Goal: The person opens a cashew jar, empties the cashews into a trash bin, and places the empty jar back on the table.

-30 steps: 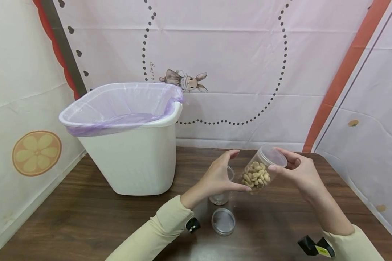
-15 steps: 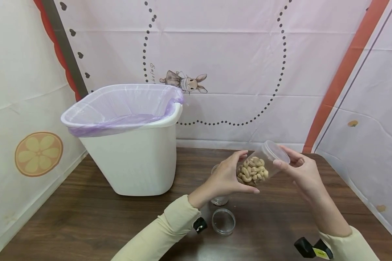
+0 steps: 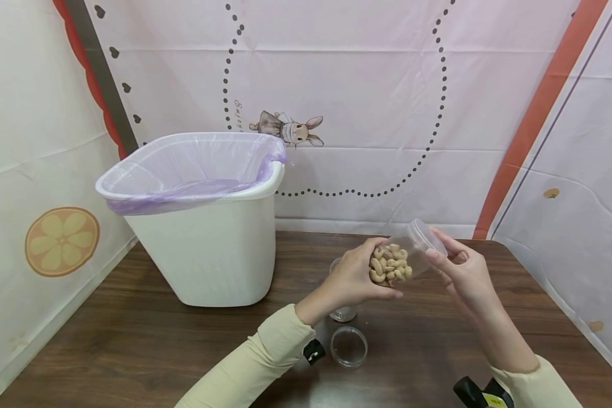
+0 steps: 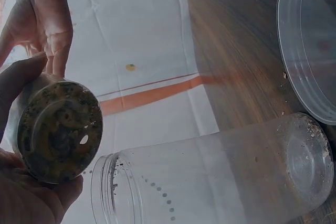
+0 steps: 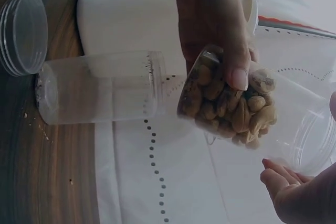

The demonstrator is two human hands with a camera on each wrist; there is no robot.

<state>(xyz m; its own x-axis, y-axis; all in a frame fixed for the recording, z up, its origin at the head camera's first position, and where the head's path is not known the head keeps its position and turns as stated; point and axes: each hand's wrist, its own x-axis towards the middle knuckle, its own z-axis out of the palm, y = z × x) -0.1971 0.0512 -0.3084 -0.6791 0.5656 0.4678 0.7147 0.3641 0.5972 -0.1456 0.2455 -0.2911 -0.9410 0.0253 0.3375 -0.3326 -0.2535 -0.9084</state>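
A clear jar (image 3: 414, 250) with a translucent lid (image 3: 427, 238) is held tilted above the table, its base toward the left. Cashews (image 3: 389, 265) lie in its lower half. My left hand (image 3: 349, 277) grips the jar near the base, thumb below and fingers over the far side. At the upper end, my right hand (image 3: 466, 277) pinches the lid between thumb and fingers. Behind my left hand, partly hidden, a second clear jar (image 5: 105, 87) stands uncapped, with bits of residue inside. A loose round clear lid (image 3: 349, 347) lies in front of that jar.
A white bin (image 3: 224, 243) with a purple liner (image 3: 194, 192) stands at the left of the brown wooden table (image 3: 148, 340). Printed cloth (image 3: 357, 85) hangs behind and at both sides. Small crumbs lie near the standing jar.
My left hand has moved right and closed around the jar's base end. The jar has tipped further toward horizontal, and my right hand has stayed at its lid.
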